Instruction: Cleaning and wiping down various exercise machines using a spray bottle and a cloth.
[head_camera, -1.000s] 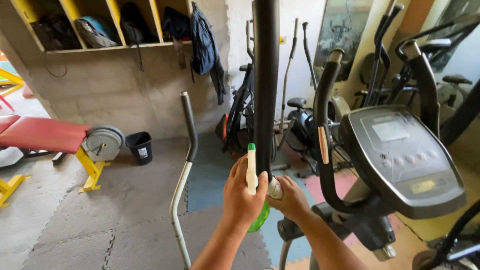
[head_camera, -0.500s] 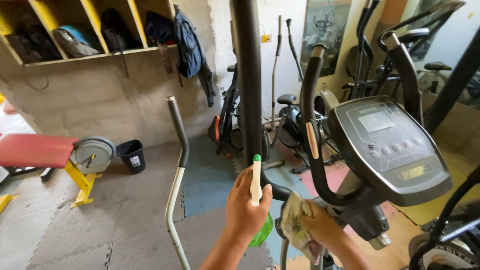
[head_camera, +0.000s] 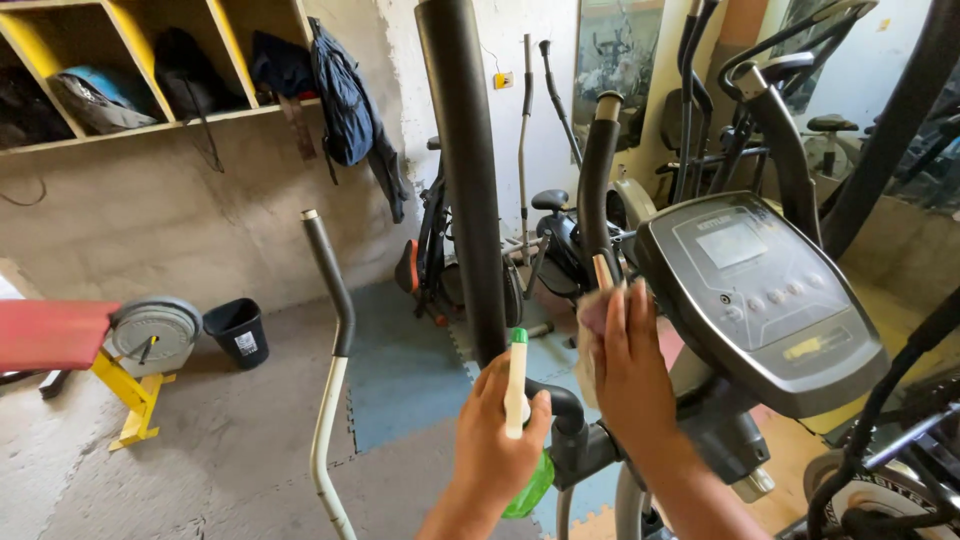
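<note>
My left hand (head_camera: 492, 440) grips a spray bottle (head_camera: 517, 395) with a white neck, a green cap and a green body, held low in front of the tall black handle bar (head_camera: 466, 180) of an elliptical trainer. My right hand (head_camera: 628, 375) presses a pale cloth (head_camera: 590, 320) against the curved black handlebar (head_camera: 596, 190) just left of the grey console (head_camera: 760, 290). The cloth is mostly hidden behind my fingers.
A second swing arm, white with a black grip (head_camera: 332, 370), stands left of my hands. Behind are exercise bikes (head_camera: 560, 240), a black bucket (head_camera: 238, 330), a weight plate (head_camera: 152, 330), a red bench (head_camera: 50, 335) on a yellow frame, and shelves with bags (head_camera: 100, 95).
My right hand with the cloth has moved from the tall black bar down and then up onto the curved handlebar beside the console. The left hand keeps the bottle.
</note>
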